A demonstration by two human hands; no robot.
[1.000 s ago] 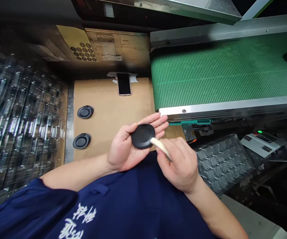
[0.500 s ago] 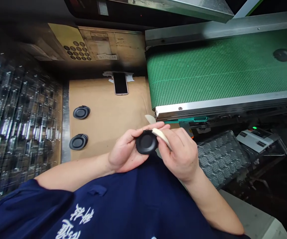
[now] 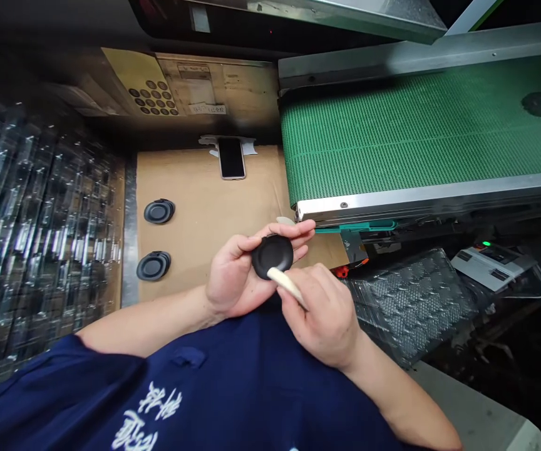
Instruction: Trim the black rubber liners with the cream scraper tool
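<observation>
Well, the black disc (image 3: 273,255) sits over the worktop's (image 3: 205,200) near edge, with the left hand (image 3: 230,282) holding it, grip clamped round its rim. The right hand (image 3: 324,319) has its grip closed on a pale stick (image 3: 285,282), whose tip touches the disc's near edge. A green belt (image 3: 416,138) lies far right.

We look down on a worktop (image 3: 205,207) covered with brown cardboard, dim at its edges and brightest in the middle. At nine o'clock, stacks of clear plastic trays (image 3: 40,213) catch the light in streaks. From one to three o'clock runs a green conveyor belt (image 3: 416,131) with a steel side rail (image 3: 439,197). At twelve o'clock, a dark metal housing (image 3: 322,15) hangs over worn cardboard panels (image 3: 233,88). At four o'clock lies a grey embossed tray (image 3: 411,300), and beside it a pale control box (image 3: 496,263) with a lit green lamp (image 3: 487,243).
</observation>
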